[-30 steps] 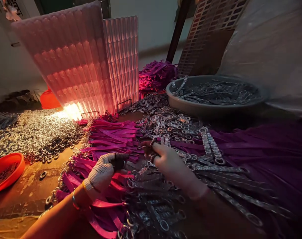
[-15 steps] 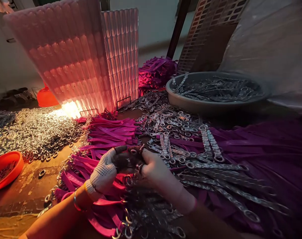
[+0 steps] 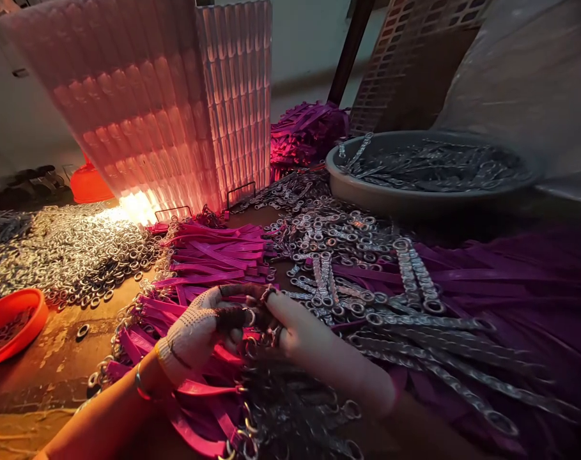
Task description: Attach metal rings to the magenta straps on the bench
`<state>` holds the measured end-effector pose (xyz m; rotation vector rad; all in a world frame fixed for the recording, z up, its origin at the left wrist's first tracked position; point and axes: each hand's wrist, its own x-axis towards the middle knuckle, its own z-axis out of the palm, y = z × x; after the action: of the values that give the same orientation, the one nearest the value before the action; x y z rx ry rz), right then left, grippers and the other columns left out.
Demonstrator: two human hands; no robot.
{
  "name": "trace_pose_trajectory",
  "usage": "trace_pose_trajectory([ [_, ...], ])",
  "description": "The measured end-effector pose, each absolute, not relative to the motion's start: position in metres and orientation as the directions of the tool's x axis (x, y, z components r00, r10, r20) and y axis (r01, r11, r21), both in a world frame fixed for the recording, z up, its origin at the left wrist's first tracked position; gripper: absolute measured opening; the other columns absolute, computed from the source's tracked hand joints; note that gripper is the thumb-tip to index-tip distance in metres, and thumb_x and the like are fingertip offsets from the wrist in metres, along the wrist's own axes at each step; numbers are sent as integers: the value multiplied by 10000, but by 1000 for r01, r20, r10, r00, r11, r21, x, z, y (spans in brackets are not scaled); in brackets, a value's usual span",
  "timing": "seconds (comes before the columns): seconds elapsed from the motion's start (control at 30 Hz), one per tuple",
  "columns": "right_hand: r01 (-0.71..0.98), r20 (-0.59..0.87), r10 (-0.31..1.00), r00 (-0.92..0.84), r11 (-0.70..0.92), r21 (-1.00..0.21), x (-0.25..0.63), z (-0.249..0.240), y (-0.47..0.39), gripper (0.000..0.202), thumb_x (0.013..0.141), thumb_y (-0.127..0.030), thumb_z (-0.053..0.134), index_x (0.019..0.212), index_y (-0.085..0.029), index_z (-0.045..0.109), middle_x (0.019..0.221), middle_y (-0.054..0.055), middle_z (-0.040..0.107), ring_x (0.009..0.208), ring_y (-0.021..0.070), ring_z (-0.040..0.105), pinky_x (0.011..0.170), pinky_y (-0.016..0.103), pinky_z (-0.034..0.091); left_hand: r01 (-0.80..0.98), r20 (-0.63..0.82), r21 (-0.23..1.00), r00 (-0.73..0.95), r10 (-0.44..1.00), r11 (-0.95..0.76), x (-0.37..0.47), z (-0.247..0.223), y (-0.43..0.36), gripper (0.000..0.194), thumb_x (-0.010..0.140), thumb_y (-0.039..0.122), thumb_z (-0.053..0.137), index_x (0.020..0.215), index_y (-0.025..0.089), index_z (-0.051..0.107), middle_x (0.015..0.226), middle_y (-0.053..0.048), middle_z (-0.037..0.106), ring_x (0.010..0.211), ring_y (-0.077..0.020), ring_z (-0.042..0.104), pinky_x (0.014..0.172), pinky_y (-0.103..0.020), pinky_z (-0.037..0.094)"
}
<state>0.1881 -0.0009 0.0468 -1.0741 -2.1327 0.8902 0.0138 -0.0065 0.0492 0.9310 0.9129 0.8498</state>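
Observation:
My left hand (image 3: 197,329), in a dotted white glove with dark-stained fingers, is closed on a small metal ring (image 3: 248,317). Close against it, my right hand (image 3: 307,332), in a pale glove, has its thumb and fingers pinched together. What lies between them is hidden by the dark fingertips. Purple straps (image 3: 218,255) with metal rings at their ends lie in a heap under and beyond both hands. Below the right hand rests a dim pile of flat metal links (image 3: 304,396) with ringed ends.
Loose rings (image 3: 79,255) form a big heap at left, near an orange bowl (image 3: 36,326). Ribbed clear plastic panels (image 3: 141,121) stand behind a bright lamp. A grey basin (image 3: 367,195) holds metal strips. Long metal strips (image 3: 443,322) and dark purple straps (image 3: 501,275) lie at right.
My left hand has turned and drawn slightly left, and a metal ring now shows at its fingertips. The right hand stays close by, and the view has shifted slightly.

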Motion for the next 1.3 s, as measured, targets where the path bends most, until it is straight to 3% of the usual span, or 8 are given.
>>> trace_pose_trajectory([
  [0.27, 755, -26, 863, -504, 426, -499, 175, 54, -20, 272, 698, -60, 477, 880, -159, 652, 892, 80, 681, 778, 182, 581, 662, 266, 339, -28, -287, 952, 270, 919, 306, 0, 46, -21, 470, 798, 296, 686, 1232, 152, 576, 783, -50, 660, 429, -62, 503, 364, -151, 370],
  [0.47, 773, -161, 823, -544, 417, -479, 173, 70, -26, 138, 721, -140, 514, 758, -194, 635, 787, 33, 700, 659, 148, 563, 552, 274, 229, 69, -325, 943, 388, 862, 325, -16, 58, -32, 375, 838, 334, 651, 1179, 180, 630, 740, -56, 671, 448, -81, 523, 405, -175, 384],
  [0.87, 783, 117, 875, -470, 475, -403, 163, 50, -37, 164, 675, -113, 540, 790, -164, 644, 819, 79, 675, 678, 169, 557, 578, 290, 241, -151, -327, 907, 338, 883, 394, 0, 64, -28, 261, 850, 287, 625, 1091, 214, 557, 647, 57, 452, 380, -12, 246, 330, -141, 175],
  [1.0, 822, 106, 944, -313, 325, -467, 168, 45, -25, 158, 735, -88, 495, 765, -168, 628, 765, 73, 669, 628, 155, 538, 569, 286, 246, 122, -177, 982, 358, 917, 142, 3, 58, 7, 224, 919, 331, 502, 1113, 221, 504, 640, 62, 413, 408, -45, 301, 364, -157, 286],
  [1.07, 803, 82, 969, -232, 239, -547, 181, 47, -12, 155, 770, -104, 473, 728, -179, 602, 704, 47, 650, 620, 150, 521, 566, 271, 257, 501, -67, 849, 424, 903, -172, 4, 48, 38, 221, 950, 341, 424, 1044, 184, 548, 682, 15, 502, 511, -89, 469, 490, -207, 434],
  [1.1, 791, 90, 977, -192, 208, -576, 190, 48, -5, 160, 791, -121, 463, 728, -184, 596, 685, 38, 639, 620, 151, 513, 564, 265, 262, 700, 4, 623, 444, 896, -350, 4, 42, 55, 227, 952, 319, 406, 963, 171, 578, 731, -16, 551, 621, -119, 547, 607, -242, 489],
  [1.17, 778, 131, 985, -112, 169, -605, 205, 51, 7, 182, 830, -158, 436, 769, -188, 605, 675, 31, 626, 624, 159, 502, 563, 261, 273, 813, 34, 428, 424, 905, -396, 6, 26, 85, 111, 854, 224, 547, 902, 153, 617, 893, -78, 605, 880, -214, 594, 824, -347, 490],
  [1.3, 811, 126, 991, -43, 108, -575, 217, 53, 15, 232, 842, -158, 405, 824, -179, 635, 669, 45, 624, 621, 177, 504, 560, 269, 287, 898, 23, 242, 374, 927, -368, 10, -4, 114, 230, 763, 91, 550, 967, 151, 636, 1016, -111, 603, 1002, -271, 574, 901, -408, 454],
])
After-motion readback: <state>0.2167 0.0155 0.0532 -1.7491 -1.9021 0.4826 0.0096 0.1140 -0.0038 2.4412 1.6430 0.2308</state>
